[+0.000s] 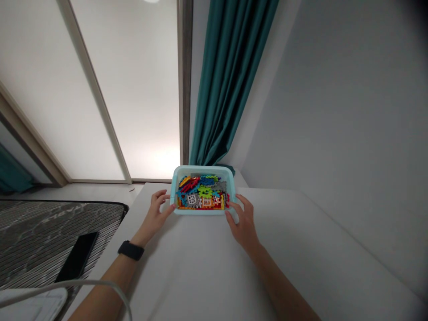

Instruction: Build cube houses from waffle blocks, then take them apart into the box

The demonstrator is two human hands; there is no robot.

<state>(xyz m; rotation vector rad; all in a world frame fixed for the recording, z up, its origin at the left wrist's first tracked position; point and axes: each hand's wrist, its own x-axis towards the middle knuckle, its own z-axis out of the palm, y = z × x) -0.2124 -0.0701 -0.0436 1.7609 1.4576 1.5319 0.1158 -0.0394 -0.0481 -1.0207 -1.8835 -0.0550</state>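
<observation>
A light blue plastic bin (pixel 201 212) sits on a white table (pixel 207 267), filled with several colourful interlocking toy pieces (pixel 202 191). My left hand (pixel 157 211) grips the bin's left side, its fingers curled at the rim. My right hand (pixel 242 220) holds the bin's right front corner, thumb at the rim and fingers along the wall. A black watch (pixel 131 250) is on my left wrist.
A teal curtain (pixel 230 80) hangs behind the bin beside a frosted sliding door (pixel 133 89). A striped mattress (pixel 40 232) lies left of the table with a black phone (pixel 77 256) on it. A white cable (pixel 100 285) crosses the lower left.
</observation>
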